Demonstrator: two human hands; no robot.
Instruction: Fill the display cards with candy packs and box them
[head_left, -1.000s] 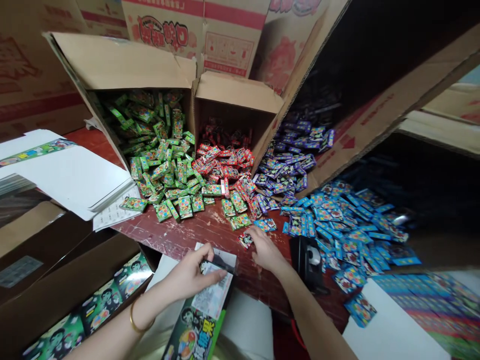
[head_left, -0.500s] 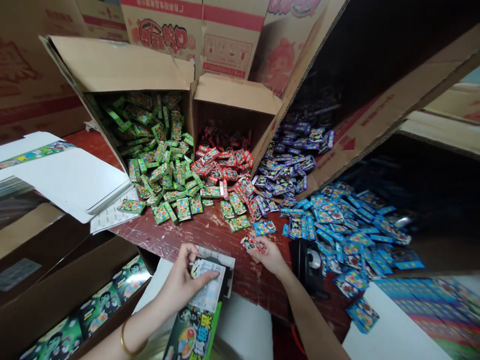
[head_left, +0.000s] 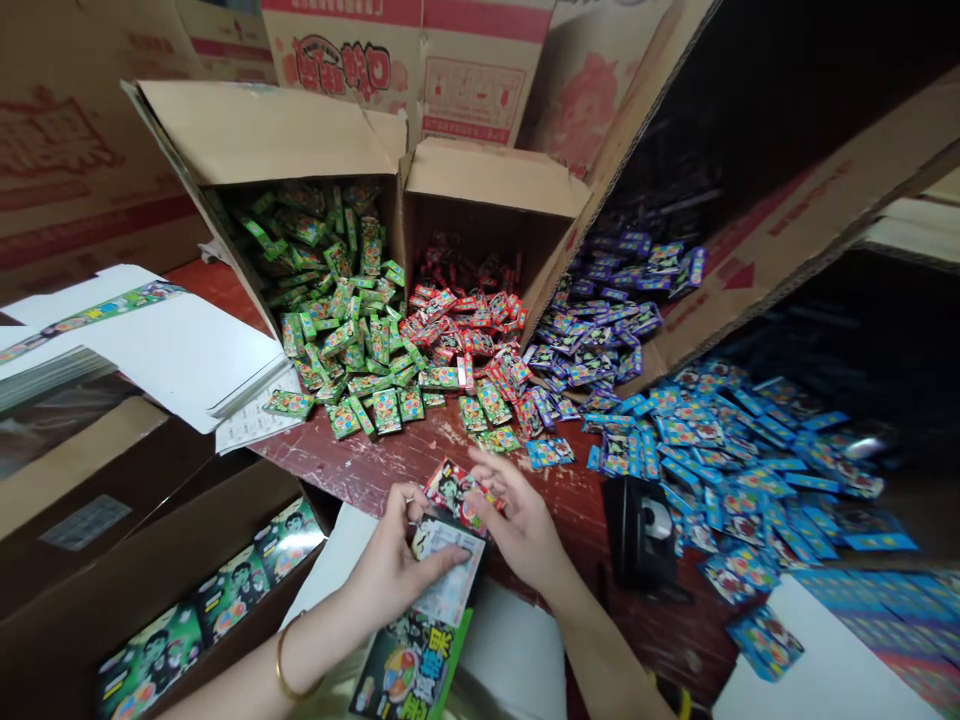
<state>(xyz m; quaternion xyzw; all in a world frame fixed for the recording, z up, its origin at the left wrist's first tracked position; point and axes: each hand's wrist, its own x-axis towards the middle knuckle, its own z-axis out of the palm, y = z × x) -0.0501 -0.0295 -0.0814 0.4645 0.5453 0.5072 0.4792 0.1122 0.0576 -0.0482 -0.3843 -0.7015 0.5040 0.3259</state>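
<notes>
My left hand (head_left: 390, 570) is closed around the upper end of a black and green candy box (head_left: 412, 662), tilted low in front of me. Its thumb presses a printed paper slip (head_left: 456, 588) flat against the box's face. At the top end of that box, my right hand (head_left: 525, 525) pinches a small red candy packet (head_left: 448, 486); whether more packets lie under it is hidden. Beyond my hands, loose green candy packets (head_left: 386, 410) and red ones (head_left: 465, 325) spill out of two cartons. A single blue packet (head_left: 550, 452) lies just past my right hand.
Purple packets (head_left: 592, 345) and blue packets (head_left: 697, 430) spill from larger cartons on the right. A black tape dispenser (head_left: 637, 535) stands beside my right forearm. At left are white card sheets (head_left: 202, 350) and an open carton (head_left: 180, 540) holding green boxes (head_left: 229, 590).
My right hand has moved left with the red packet, from over the table to the top end of the candy box. The view has shifted slightly. My left hand keeps its hold.
</notes>
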